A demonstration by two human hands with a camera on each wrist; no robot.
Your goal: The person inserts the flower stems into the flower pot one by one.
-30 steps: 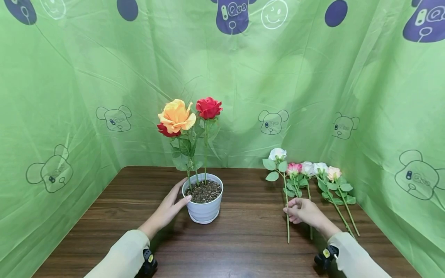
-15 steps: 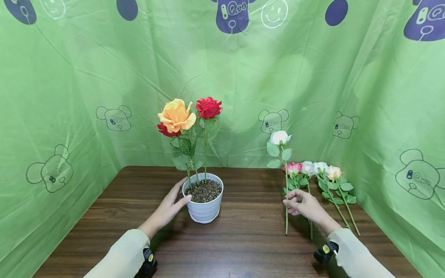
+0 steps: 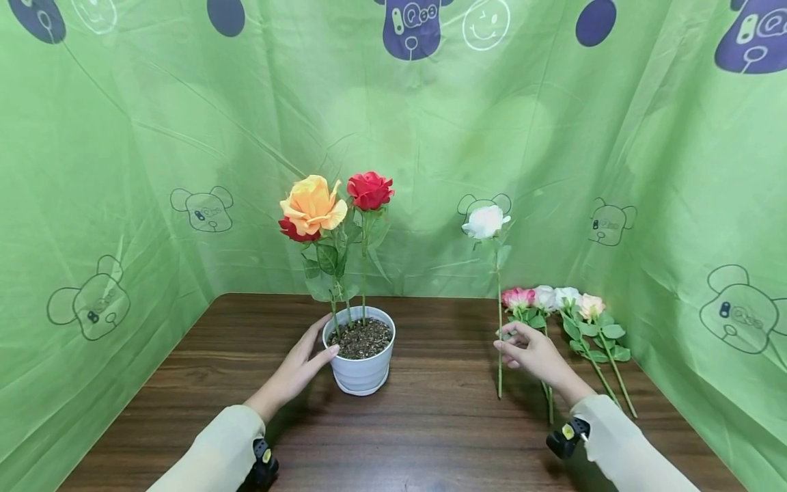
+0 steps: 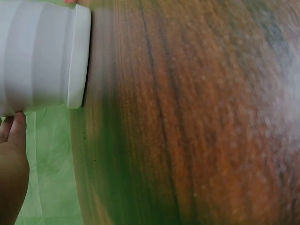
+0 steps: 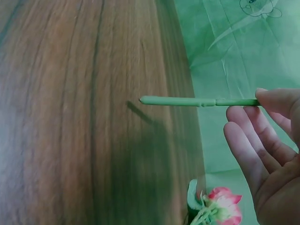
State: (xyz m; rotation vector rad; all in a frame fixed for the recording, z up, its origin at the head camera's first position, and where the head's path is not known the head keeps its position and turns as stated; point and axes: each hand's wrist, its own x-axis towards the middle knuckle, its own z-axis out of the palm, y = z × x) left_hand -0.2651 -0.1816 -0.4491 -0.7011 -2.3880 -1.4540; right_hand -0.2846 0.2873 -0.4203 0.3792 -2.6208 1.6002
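My right hand (image 3: 530, 352) pinches the green stem of an artificial white rose (image 3: 486, 222) between thumb and fingertips. The rose stands nearly upright above the table, bloom at the top. In the right wrist view the stem's lower end (image 5: 178, 101) points free, its shadow on the wood. My left hand (image 3: 301, 365) holds the left side of a white flowerpot (image 3: 363, 376), thumb at the front of the rim, the other fingers partly hidden behind it. In the pot's dark soil (image 3: 365, 339) stand a yellow-orange rose (image 3: 313, 205) and two red roses (image 3: 370, 190), one partly hidden.
Several more artificial roses lie at the table's right: a pink one (image 3: 518, 297), white ones (image 3: 566, 296) and a peach one (image 3: 591, 307), their stems toward me. A green patterned curtain (image 3: 418, 137) rises behind the brown wooden table (image 3: 430, 437) and at both sides.
My right hand has raised the white rose from low over the table and brought it slightly left, its bloom now higher and tilted a little left. My left hand and the pot have not moved.
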